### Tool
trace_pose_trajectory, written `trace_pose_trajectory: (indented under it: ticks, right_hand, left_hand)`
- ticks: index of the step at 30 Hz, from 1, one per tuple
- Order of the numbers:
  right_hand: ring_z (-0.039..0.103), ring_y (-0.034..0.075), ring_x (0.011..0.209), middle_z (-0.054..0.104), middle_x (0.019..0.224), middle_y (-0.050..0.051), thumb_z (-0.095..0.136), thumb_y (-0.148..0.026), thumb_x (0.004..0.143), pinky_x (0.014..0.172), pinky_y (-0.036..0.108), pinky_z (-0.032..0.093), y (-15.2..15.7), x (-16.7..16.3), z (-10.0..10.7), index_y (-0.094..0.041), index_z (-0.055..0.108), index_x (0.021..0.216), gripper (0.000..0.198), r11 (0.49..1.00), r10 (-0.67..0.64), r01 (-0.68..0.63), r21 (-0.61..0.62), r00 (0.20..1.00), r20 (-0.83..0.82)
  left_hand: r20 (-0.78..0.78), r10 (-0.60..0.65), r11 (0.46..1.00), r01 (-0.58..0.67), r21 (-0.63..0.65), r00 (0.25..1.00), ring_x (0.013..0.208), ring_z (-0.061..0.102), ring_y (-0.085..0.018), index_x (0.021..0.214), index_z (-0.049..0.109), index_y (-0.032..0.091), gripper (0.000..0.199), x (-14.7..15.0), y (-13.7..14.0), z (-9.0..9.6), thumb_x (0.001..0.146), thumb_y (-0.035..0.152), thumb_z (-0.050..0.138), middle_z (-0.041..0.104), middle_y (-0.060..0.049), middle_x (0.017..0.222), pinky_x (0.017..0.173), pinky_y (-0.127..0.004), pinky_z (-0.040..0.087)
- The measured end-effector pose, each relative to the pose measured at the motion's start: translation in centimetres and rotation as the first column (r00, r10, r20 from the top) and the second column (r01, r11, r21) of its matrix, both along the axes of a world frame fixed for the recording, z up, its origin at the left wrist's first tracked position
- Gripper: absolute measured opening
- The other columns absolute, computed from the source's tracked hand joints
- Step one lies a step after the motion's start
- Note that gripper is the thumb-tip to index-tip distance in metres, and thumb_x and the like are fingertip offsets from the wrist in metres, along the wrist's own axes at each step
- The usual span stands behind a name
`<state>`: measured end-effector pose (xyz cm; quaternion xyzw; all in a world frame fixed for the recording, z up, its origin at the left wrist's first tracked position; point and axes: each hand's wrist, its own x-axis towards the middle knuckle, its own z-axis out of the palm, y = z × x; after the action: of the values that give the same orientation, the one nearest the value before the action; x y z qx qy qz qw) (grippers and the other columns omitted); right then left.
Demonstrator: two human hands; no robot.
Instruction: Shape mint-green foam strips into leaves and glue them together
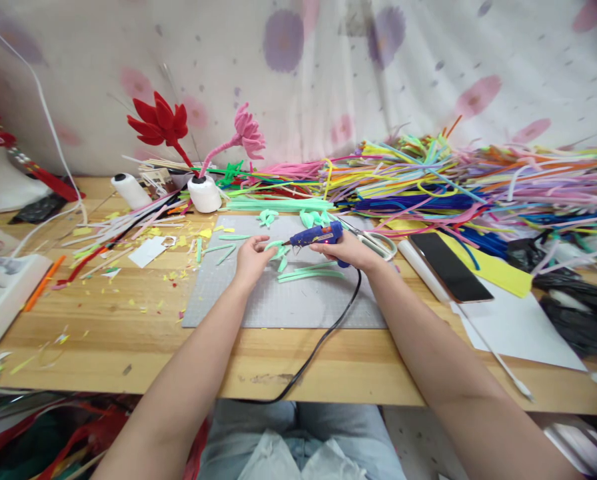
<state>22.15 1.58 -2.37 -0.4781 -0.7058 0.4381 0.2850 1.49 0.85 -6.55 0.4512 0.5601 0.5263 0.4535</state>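
My right hand (346, 250) is wrapped round a blue glue gun (314, 235), its nozzle pointing left. In my left hand (254, 257) the fingers pinch a small mint-green piece of bent pipe cleaner (279, 253), and the nozzle is at or very near it. Both hands are above a grey cutting mat (298, 303). Several straight mint-green pipe cleaners (311, 273) lie on the mat just below the glue gun. Bent mint-green pieces (267, 218) rest at the mat's far edge. Scissors (378, 245) lie beside my right wrist, partly hidden.
A black cord (323, 343) runs from the gun over the table's front edge. A white spool (204, 193) holds red and pink flowers. Heaped pipe cleaners (418, 177) line the back. A phone (451, 267) lies right, and paper scraps (148, 251) left.
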Motion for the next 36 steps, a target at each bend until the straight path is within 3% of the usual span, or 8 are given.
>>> trace_pose_trajectory:
  ticks: [36]
  right_hand:
    - [0.037, 0.006, 0.043, 0.043, 0.046, -0.004, 0.061, -0.05, 0.062, 0.043, 0.022, 0.03, 0.05, 0.56, 0.07, -0.017, 0.046, 0.059, 0.037, 1.0, -0.002, 0.002, -0.01, 1.0, -0.019]
  left_hand:
    - [0.031, 0.015, 1.0, -0.014, -0.026, 0.999, 0.052, 0.05, -0.009, 0.09, 0.058, 0.014, 0.043, -0.12, 0.05, 0.12, 0.05, 0.027, 0.069, 0.057, 0.001, 0.062, 0.052, -0.021, 0.037]
